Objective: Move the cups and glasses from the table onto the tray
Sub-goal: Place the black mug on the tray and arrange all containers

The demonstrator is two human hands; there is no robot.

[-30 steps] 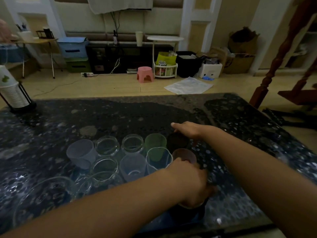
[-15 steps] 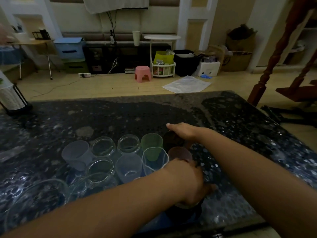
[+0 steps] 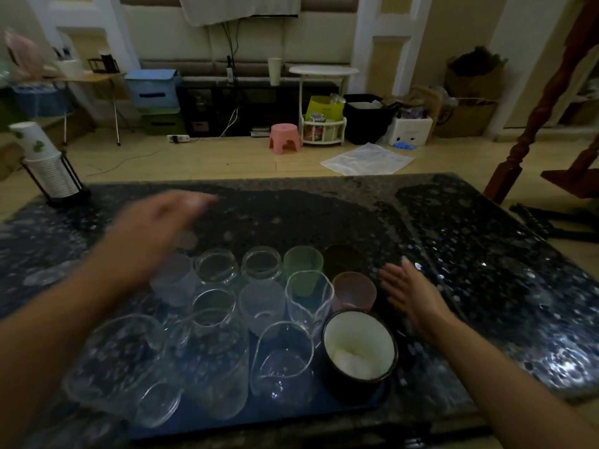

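While no writing reads | both hands, left (image 3: 155, 228) and right (image 3: 410, 294), hover empty with fingers spread | clear glasses and coloured plastic cups (image 3: 303, 273) crowd blue flat tray (image 3: 356, 408) | dark speckled stone surface (image 3: 486, 270)

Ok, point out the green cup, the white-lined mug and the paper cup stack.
green cup (image 3: 303, 268): head view, on its front wall.
white-lined mug (image 3: 356, 343): head view, on its white inside.
paper cup stack (image 3: 48, 165): head view, on the side of the stack.

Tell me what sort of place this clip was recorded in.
Most likely a lived-in home room, not a lab. A pink stool and a power strip sit on the wood floor, a blue storage box stands by the wall, and the cups crowd a dark stone-patterned table.
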